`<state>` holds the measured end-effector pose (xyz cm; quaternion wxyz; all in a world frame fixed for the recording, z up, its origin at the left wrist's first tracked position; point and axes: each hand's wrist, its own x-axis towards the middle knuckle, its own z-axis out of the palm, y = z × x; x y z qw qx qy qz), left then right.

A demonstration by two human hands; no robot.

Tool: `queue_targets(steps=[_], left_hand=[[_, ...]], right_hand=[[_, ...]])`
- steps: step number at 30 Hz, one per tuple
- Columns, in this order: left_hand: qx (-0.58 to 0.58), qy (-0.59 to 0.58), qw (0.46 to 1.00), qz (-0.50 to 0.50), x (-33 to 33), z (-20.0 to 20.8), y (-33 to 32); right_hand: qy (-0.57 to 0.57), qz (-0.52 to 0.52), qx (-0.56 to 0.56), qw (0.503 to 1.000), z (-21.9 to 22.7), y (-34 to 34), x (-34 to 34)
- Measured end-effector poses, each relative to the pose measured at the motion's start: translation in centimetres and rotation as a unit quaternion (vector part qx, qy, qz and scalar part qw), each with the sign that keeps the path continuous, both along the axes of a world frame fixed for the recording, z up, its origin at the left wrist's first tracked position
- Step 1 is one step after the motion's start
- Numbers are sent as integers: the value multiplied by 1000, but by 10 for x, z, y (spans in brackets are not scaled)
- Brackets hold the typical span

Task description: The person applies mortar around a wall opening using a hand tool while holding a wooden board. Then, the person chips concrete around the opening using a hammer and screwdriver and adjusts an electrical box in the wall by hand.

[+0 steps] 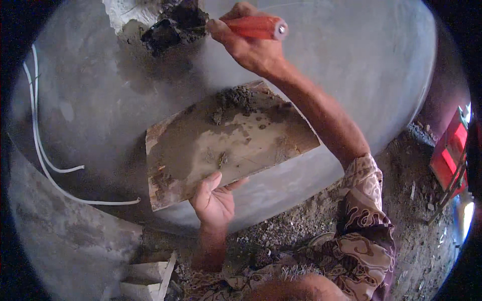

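Observation:
My left hand [215, 204] grips the lower edge of a mortar-smeared wooden board [241, 138], thumb on its face and most fingers hidden beneath. A heap of dark wet mortar [236, 100] sits along the board's far edge. Beyond and to the right, my right hand [253, 47] is closed around the red handle of a trowel [256, 27]. Its blade is hard to make out against the dark mortar. Just left of that hand, a dark box-like recess [161, 36] lies in the grey plastered surface, with wet mortar around it.
Whitish crumpled material [128, 12] borders the recess at the top. Two white flexible tubes [36, 120] stick out at the left. Rubble [286, 220] covers the ground below. Pale blocks [145, 281] lie at the bottom left, and a red object [452, 155] stands at the far right.

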<state>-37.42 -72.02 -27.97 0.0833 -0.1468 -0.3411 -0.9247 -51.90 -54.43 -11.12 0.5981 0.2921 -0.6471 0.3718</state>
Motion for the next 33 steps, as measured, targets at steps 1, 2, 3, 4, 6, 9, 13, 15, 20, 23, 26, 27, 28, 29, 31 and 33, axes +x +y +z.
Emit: queue_targets(steps=[1,2,3,4,6,9,13,15,20,23,26,27,28,29,31,33], left_hand=[[-4,0,1000,14,2,2,2],[-9,-1,1000,28,2,3,3],[-10,0,999,31,2,3,1],[-19,6,1000,17,3,4,1],[-29,9,1000,1,3,3,1],[-13,7,1000,-2,0,0,-1],[-10,1,1000,2,3,3,3],[-1,4,1000,4,4,4,1],[-24,4,1000,4,5,4,3],[4,-7,1000,-7,4,3,-1],[-21,-11,1000,9,5,7,1],[-13,-9,1000,14,4,2,-3],[-22,-5,1000,3,1,-4,-6],[-30,-2,1000,-7,0,-8,-8],[-11,-16,1000,-20,-1,-9,1],[2,-30,999,-11,1,-4,-4]], right_hand=[[0,2,-1,1000,-1,-1,5],[-19,84,-34,996,-3,-3,15],[-38,165,-67,983,-4,-4,20],[-37,162,-67,984,-2,-2,15],[102,44,8,994,0,-1,-3],[-61,93,-28,993,4,-4,1],[164,19,65,984,1,-9,-29],[133,131,-63,980,-2,-14,-21],[192,10,30,981,7,-7,-16],[18,99,-7,995,16,-12,-11],[238,5,91,967,21,-8,-13],[234,67,66,968,18,-8,-10],[237,75,73,966,19,-8,-8],[206,46,70,975,21,-10,-7],[107,147,88,979,26,9,-2],[-56,56,60,995,33,7,9]])
